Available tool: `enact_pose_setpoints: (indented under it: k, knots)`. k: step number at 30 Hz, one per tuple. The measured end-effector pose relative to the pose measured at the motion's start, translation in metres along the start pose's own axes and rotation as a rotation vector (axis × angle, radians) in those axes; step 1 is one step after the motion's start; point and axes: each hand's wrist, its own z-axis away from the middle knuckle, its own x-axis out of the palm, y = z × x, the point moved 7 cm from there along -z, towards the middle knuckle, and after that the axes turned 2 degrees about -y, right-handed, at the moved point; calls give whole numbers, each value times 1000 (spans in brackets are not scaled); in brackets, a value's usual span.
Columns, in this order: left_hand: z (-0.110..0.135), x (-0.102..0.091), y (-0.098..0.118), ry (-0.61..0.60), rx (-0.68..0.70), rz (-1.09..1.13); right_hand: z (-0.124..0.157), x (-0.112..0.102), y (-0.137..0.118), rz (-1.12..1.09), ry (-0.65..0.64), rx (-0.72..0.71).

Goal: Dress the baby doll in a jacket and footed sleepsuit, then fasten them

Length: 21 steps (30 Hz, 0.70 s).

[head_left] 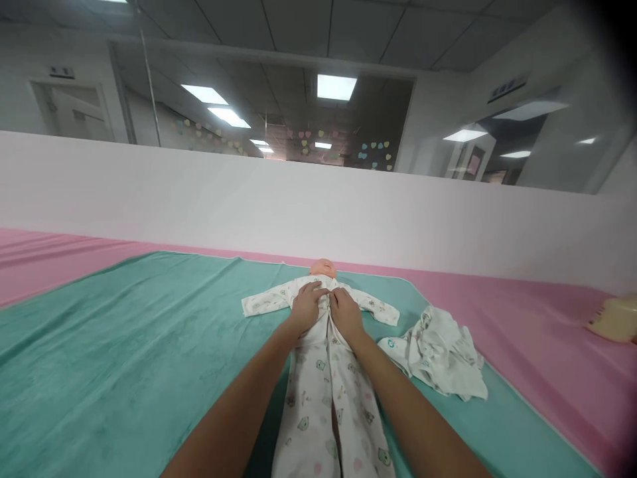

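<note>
A baby doll (324,267) lies on its back, head at the far end, its face only partly visible. It is in a white printed baby romper (313,392) with both sleeves spread out sideways. At the chest, my left hand (307,307) is closed on the left edge of the romper's front. My right hand (346,313) grips the other edge close beside it, the fingertips of both almost meeting. Whatever fastener lies under the fingers is hidden. Below my hands the front seam runs down, with a narrow gap between the legs.
A teal blanket (149,358) lies beneath the doll, over a pink sheet (537,325). Crumpled white cloth (442,355) sits right of the doll. A yellowish object (614,318) is at the far right edge. Behind stands a low white wall (279,206) with glass above.
</note>
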Motion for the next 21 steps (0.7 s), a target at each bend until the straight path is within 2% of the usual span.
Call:
enact_pose_setpoints:
  k: [9, 21]
  knots:
    - [4, -2, 11, -47, -28, -45, -2, -2, 11, -159, 43, 76]
    - [10, -8, 19, 69, -1, -25, 5, -8, 23, -267, 119, 190]
